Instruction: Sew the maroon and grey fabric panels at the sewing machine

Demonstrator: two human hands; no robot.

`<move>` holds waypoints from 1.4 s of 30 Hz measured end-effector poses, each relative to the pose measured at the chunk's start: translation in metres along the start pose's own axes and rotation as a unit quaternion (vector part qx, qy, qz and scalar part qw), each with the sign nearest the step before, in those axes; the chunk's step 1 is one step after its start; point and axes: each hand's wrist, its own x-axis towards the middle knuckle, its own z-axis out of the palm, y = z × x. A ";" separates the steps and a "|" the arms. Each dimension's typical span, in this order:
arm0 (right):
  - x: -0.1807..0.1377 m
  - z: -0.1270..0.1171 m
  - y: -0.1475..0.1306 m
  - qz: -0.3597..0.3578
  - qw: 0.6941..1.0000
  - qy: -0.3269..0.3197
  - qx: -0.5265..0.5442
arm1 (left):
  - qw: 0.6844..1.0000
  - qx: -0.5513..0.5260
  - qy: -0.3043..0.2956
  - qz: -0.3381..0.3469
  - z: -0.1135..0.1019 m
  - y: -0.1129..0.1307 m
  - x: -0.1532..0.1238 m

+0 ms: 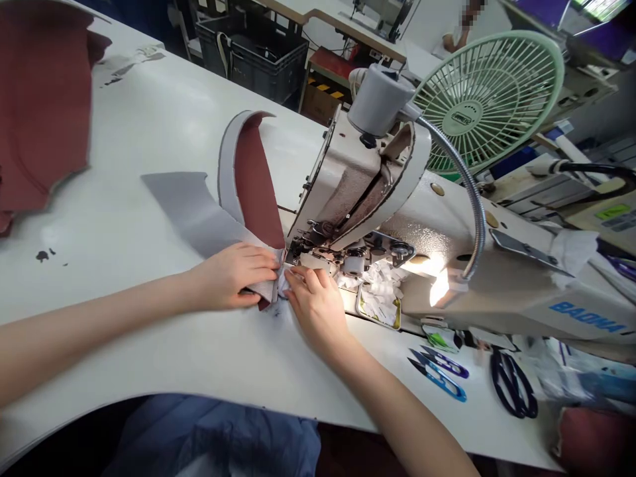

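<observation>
My left hand (241, 275) is closed on the near end of a grey and maroon fabric piece (189, 209), beside the needle area of a sewing machine (342, 165). The piece bends upward behind the hand in a loop with its maroon side (256, 179) showing. Right by the presser foot, my right hand (318, 301) has its fingers together, fingertips pinching a small white piece of material (283, 283) at the fabric's edge. What lies under those fingertips is partly hidden. The two hands almost meet there.
A small tray (380, 315) of white scraps sits under the machine arm. Thread snips (440, 377) and black-handled scissors (514, 384) lie on the right. Maroon material (47, 99) lies at left. A green fan (489, 99) and dark crate (253, 56) stand behind; another person's arm shows beyond.
</observation>
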 end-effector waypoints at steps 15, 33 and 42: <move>0.006 0.003 -0.004 0.012 0.999 0.018 0.025 | 0.994 -0.067 0.068 -0.055 0.011 -0.001 -0.008; -0.003 -0.004 0.001 0.032 0.995 0.031 0.091 | 0.996 0.081 -0.019 0.022 0.003 0.003 -0.004; -0.006 -0.002 0.009 0.022 0.976 0.032 0.212 | 0.999 0.036 -0.034 0.019 -0.006 0.002 0.001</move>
